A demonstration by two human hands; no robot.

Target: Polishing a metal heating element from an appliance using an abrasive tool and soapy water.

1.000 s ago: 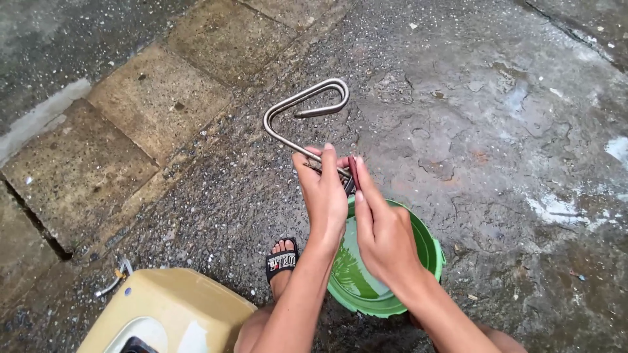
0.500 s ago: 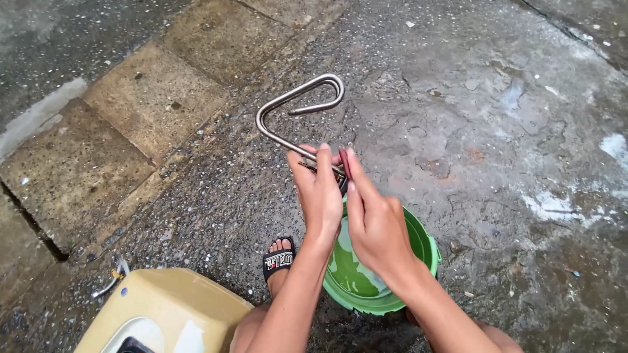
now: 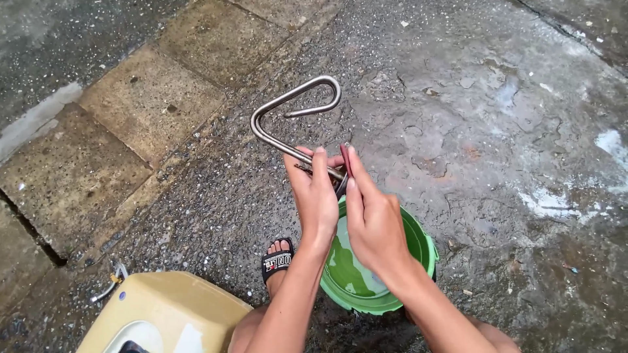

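Both hands have barely shifted: left hand still grips a bent metal tube; right hand pinches, perhaps, a small dark tool above a green basin.

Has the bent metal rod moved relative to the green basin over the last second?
No clear shift: the bent metal rod sits up-left of the green basin as before, gripped by both hands.

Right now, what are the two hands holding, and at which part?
Both the left hand and the right hand hold the bent metal tube at its lower end, above the green basin.
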